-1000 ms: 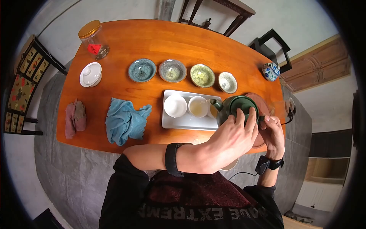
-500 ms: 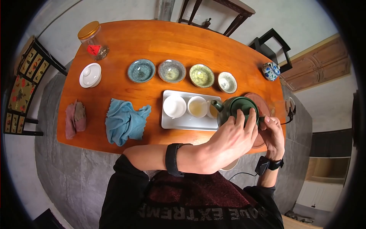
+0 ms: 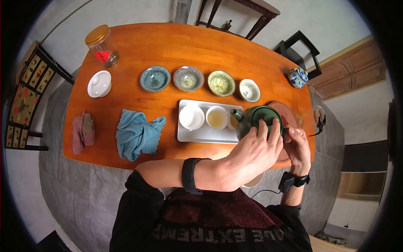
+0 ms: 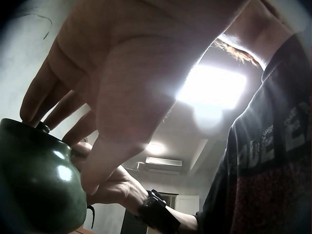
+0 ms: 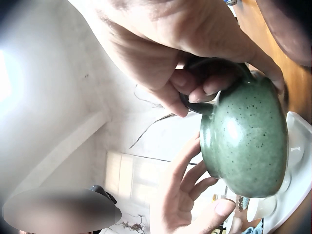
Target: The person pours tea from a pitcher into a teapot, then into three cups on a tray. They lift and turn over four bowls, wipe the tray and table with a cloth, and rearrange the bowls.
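A dark green teapot (image 3: 247, 122) is held over the right part of a white tray (image 3: 197, 137), its spout to the left. My right hand (image 3: 300, 149) grips the teapot's side handle, fingers curled through it in the right wrist view. My left hand (image 3: 254, 153) rests its extended fingertips on the lid (image 3: 262, 114), the thumb apart. In the tray, the middle white cup (image 3: 217, 117) holds pale yellow liquid. The left cup (image 3: 192, 117) looks white inside; the third cup (image 3: 233, 122), partly hidden by the spout, shows amber liquid.
Behind the tray stand several glazed bowls (image 3: 221, 83). A blue cloth (image 3: 140, 132), pink-and-brown cloth (image 3: 84, 130), lidded white bowl (image 3: 100, 84) and gold-capped jar (image 3: 100, 46) are left. A round brown board (image 3: 287, 111) lies beneath the teapot's right side; a blue-patterned pot (image 3: 298, 78) stands far right.
A thin stream from the spout into the middle cup showed earlier and is no longer visible. The teapot and my right hand have shifted slightly left; my left fingertips stay on the lid.
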Action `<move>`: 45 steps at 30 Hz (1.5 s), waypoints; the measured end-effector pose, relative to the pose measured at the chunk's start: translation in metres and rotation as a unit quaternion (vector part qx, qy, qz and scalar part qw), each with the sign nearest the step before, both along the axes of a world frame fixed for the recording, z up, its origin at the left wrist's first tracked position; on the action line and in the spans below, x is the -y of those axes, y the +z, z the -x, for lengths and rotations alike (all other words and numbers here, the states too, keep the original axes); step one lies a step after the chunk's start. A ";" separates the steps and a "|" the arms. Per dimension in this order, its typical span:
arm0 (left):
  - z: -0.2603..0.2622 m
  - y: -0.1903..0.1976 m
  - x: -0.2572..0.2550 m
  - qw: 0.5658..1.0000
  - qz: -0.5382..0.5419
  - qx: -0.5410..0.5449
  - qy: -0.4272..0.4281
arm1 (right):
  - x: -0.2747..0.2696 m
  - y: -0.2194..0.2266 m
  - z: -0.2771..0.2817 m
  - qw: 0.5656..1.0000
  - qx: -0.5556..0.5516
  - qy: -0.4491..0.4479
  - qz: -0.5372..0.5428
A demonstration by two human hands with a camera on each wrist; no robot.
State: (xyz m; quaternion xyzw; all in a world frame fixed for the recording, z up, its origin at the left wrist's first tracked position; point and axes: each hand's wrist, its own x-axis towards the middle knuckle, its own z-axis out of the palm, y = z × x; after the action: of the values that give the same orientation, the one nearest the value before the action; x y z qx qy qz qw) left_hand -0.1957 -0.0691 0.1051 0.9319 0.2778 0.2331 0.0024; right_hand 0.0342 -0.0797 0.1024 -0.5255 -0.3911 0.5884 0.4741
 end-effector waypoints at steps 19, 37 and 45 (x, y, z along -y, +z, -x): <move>0.027 0.024 0.004 0.997 0.010 0.008 0.076 | -0.015 0.013 0.044 0.998 -0.061 -0.002 0.012; 0.042 0.027 0.010 0.989 0.056 -0.001 0.136 | -0.030 0.008 0.055 0.995 -0.073 0.061 0.030; 0.040 0.026 0.011 0.989 0.053 -0.010 0.139 | -0.030 0.013 0.058 0.995 -0.063 0.077 0.013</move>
State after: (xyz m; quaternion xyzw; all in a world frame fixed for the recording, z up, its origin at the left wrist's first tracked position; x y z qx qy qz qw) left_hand -0.2355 -0.0797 0.1311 0.8851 0.4166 0.2066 0.0161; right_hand -0.0236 -0.0501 0.1157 -0.4618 -0.3919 0.6601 0.4443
